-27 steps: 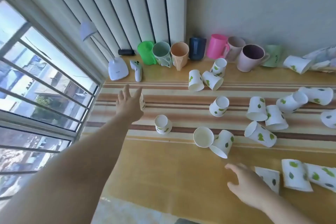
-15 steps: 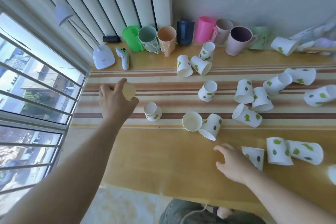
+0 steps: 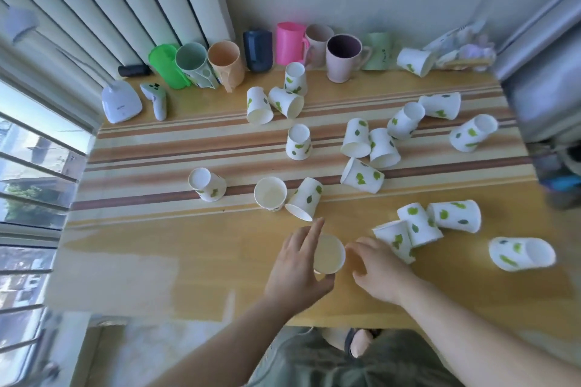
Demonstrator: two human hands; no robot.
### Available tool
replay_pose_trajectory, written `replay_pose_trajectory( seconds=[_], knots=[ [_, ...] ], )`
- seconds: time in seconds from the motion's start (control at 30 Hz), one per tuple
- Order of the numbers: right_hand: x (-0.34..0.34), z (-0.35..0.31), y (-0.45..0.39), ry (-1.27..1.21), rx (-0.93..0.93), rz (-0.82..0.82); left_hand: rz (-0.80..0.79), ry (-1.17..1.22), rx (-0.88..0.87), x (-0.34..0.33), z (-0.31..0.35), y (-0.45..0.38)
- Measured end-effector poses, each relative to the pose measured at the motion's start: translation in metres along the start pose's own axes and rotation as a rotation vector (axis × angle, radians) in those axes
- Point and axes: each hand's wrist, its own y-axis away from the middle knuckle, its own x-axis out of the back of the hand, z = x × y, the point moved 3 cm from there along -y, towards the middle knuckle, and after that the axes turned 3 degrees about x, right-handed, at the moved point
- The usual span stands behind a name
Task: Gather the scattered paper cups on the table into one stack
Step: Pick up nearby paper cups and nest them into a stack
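My left hand (image 3: 295, 267) grips a white paper cup (image 3: 328, 254) with its mouth facing up, near the table's front edge. My right hand (image 3: 375, 267) rests just right of that cup with fingers apart, holding nothing, its fingertips close to a tipped leaf-print cup (image 3: 396, 240). Several more white cups with green leaves lie scattered over the wooden table (image 3: 188, 261): one upright (image 3: 270, 192), one on its side beside it (image 3: 304, 198), one at the left (image 3: 207, 184), a cluster in the middle (image 3: 367, 143), others at the right (image 3: 522, 253).
A row of coloured plastic and ceramic mugs (image 3: 290, 42) stands along the back wall. A white lamp base (image 3: 121, 100) and a white handheld device (image 3: 155, 100) sit at the back left. A window is at the left, a grey appliance (image 3: 547, 94) at the right.
My left hand picked up a cup at the far left and carried it to the front middle, next to my right hand. The camera tilted down.
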Motion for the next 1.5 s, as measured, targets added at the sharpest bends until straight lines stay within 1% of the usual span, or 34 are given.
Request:
replay_pose_trajectory(
  seconds=[0.1,0.23,0.27,0.33,0.4,0.47,0.5,0.57,0.6,0.67,0.73,0.8,0.93,0.97,1.07,1.13,1.23,1.33,1.43,1.47,1.5],
  knots=[
    [0.000,0.022,0.005,0.061,0.020,0.009,-0.060,0.028,0.065,-0.021,0.004,-0.006],
    [-0.008,0.037,0.004,0.163,0.132,0.062,-0.097,0.085,0.149,-0.044,-0.007,-0.004],
    [-0.013,0.040,0.003,0.177,0.146,0.067,-0.095,0.073,0.167,-0.048,-0.014,-0.002],
    [-0.024,0.046,0.003,0.227,0.177,0.078,-0.068,-0.027,0.183,-0.048,-0.032,-0.001],
    [-0.034,0.053,0.000,0.339,0.244,0.144,-0.007,-0.189,0.127,-0.042,-0.053,0.000],
    [-0.044,0.062,-0.009,0.386,0.334,0.226,0.026,-0.325,-0.005,-0.041,-0.068,0.002],
    [-0.049,0.066,-0.015,0.373,0.385,0.271,0.039,-0.355,-0.063,-0.043,-0.073,0.002],
    [-0.057,0.072,-0.025,0.358,0.454,0.367,0.120,-0.371,-0.154,-0.054,-0.078,0.004],
    [-0.061,0.073,-0.029,0.360,0.478,0.434,0.172,-0.381,-0.190,-0.059,-0.080,0.003],
    [-0.064,0.075,-0.030,0.359,0.506,0.555,0.212,-0.421,-0.236,-0.062,-0.082,0.003],
    [-0.066,0.077,-0.031,0.366,0.502,0.609,0.219,-0.454,-0.257,-0.063,-0.086,0.003],
    [-0.070,0.077,-0.032,0.401,0.500,0.640,0.193,-0.493,-0.241,-0.064,-0.090,0.005],
    [-0.079,0.077,-0.031,0.422,0.516,0.728,0.200,-0.501,-0.252,-0.069,-0.092,0.011],
    [-0.080,0.075,-0.029,0.415,0.495,0.712,0.197,-0.513,-0.245,-0.070,-0.092,0.013],
    [-0.078,0.068,-0.021,0.371,0.398,0.632,0.152,-0.530,-0.184,-0.068,-0.088,0.016],
    [-0.079,0.063,-0.017,0.394,0.392,0.626,0.125,-0.530,-0.146,-0.069,-0.085,0.021],
    [-0.078,0.062,-0.006,0.376,0.354,0.658,0.120,-0.496,-0.104,-0.066,-0.077,0.027],
    [-0.082,0.061,-0.004,0.355,0.359,0.711,0.118,-0.463,-0.026,-0.064,-0.069,0.029],
    [-0.084,0.060,-0.004,0.350,0.345,0.688,0.145,-0.541,0.030,-0.064,-0.050,0.021],
    [-0.082,0.061,-0.002,0.350,0.333,0.702,0.160,-0.532,0.046,-0.065,-0.046,0.017],
    [-0.077,0.063,0.002,0.351,0.315,0.769,0.183,-0.476,0.049,-0.067,-0.042,0.013]
  ],
)
